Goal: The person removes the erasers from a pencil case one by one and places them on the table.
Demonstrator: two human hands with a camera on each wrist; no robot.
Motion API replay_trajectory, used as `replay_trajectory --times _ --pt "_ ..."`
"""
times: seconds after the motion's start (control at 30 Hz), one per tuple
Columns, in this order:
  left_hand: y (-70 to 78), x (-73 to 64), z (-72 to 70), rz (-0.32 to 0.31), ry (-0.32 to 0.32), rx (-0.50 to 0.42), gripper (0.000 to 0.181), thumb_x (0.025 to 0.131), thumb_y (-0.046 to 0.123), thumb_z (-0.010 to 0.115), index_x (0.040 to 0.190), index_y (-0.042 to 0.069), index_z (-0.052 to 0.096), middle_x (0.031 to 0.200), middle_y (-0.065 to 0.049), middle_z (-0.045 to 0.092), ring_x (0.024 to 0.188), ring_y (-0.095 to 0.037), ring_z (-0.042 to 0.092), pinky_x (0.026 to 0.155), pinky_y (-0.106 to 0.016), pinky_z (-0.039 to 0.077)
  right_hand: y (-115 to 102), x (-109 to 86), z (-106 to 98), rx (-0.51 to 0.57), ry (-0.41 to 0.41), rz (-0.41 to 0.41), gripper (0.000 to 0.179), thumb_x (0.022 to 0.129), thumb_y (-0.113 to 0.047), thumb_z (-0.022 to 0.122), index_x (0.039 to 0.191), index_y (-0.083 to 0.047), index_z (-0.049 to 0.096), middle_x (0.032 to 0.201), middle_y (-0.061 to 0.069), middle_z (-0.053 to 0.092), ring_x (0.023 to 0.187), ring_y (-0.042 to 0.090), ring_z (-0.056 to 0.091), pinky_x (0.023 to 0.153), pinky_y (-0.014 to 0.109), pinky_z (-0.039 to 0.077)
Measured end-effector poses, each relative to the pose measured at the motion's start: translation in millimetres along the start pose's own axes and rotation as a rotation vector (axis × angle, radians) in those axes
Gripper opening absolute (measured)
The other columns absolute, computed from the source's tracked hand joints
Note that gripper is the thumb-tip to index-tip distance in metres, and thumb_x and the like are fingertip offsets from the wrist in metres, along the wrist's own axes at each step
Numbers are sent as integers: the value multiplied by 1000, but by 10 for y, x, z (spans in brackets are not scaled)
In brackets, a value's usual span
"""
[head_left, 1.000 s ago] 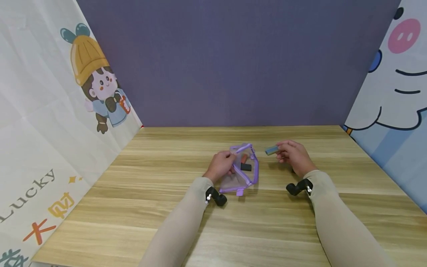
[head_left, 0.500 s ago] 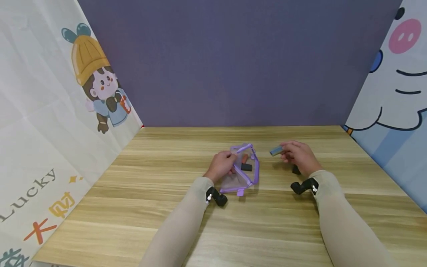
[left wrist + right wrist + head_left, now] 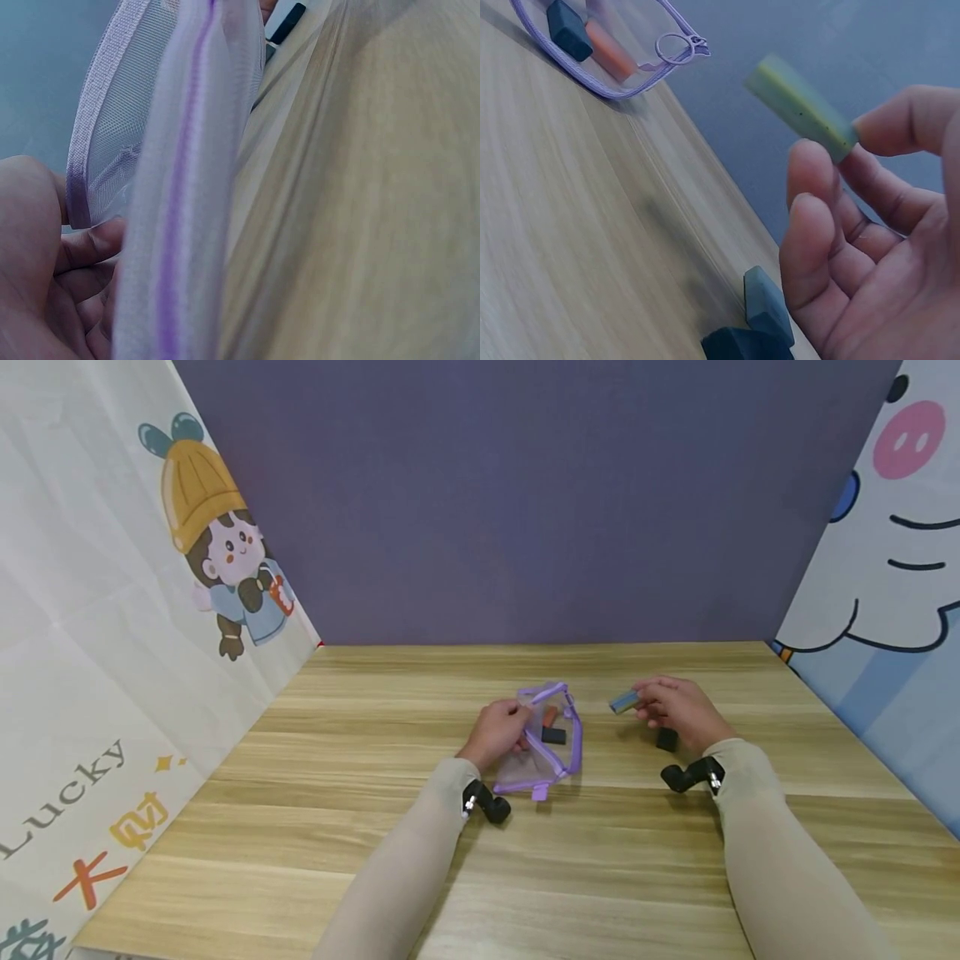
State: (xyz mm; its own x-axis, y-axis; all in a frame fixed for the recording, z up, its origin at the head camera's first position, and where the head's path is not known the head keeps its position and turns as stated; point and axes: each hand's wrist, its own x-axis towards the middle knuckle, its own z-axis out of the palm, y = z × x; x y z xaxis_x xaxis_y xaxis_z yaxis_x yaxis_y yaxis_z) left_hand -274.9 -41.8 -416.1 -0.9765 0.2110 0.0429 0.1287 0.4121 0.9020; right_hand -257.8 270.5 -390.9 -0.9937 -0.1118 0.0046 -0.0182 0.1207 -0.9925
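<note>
My left hand (image 3: pixel 497 731) pinches the upper edge of a purple-trimmed mesh zipper pouch (image 3: pixel 576 747), whose mouth gapes to the right. An orange eraser-like block (image 3: pixel 550 717) and a black block (image 3: pixel 553 736) lie inside the pouch. In the left wrist view, mesh and a purple zipper (image 3: pixel 176 225) cover part of the fingers. Right of the pouch, my right hand (image 3: pixel 678 710) holds a striped blue, green and yellow eraser (image 3: pixel 802 109) above the table, between thumb and fingers. It is tilted and apart from the pouch.
On the wooden table (image 3: pixel 600 877), a dark block (image 3: pixel 746 345) and a grey-green block (image 3: pixel 767 307) lie beneath my right hand. A purple-grey panel (image 3: pixel 540 502) stands behind the table. Printed cloths flank both sides.
My right hand has moved a little right, away from the pouch, carrying the striped eraser. The dark block beneath it has come into sight. My left hand and the pouch stay put.
</note>
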Motion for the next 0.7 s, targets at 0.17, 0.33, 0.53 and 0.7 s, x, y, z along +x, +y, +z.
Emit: replay_trajectory --times 0.17,0.33,0.53,0.7 --pt "3 1 -3 5 1 3 24 100 27 56 88 10 67 73 -8 66 59 -17 63 53 -30 56 -1 -1 -32 -26 4 9 37 103 -20 52 127 9 51 85 -3 67 70 7 60 55 23 48" --pt "-2 3 -1 9 4 5 25 100 28 56 86 10 66 72 -8 66 58 -17 63 53 -30 56 -3 -12 -84 -97 -5 19 41 103 -21 53 130 9 51 82 -1 62 63 7 51 51 22 37" --pt "-15 11 -4 12 -1 7 25 100 28 56 87 10 66 72 -8 66 58 -17 63 53 -30 56 -13 -31 -138 -171 -22 8 42 102 -19 53 133 10 49 84 5 60 61 8 48 50 23 35" --pt "-13 6 -10 11 0 13 27 101 31 56 89 10 66 73 -8 66 59 -17 63 53 -30 56 -13 -28 -148 -197 -23 8 39 100 -15 53 129 10 52 89 5 67 62 8 50 49 22 36"
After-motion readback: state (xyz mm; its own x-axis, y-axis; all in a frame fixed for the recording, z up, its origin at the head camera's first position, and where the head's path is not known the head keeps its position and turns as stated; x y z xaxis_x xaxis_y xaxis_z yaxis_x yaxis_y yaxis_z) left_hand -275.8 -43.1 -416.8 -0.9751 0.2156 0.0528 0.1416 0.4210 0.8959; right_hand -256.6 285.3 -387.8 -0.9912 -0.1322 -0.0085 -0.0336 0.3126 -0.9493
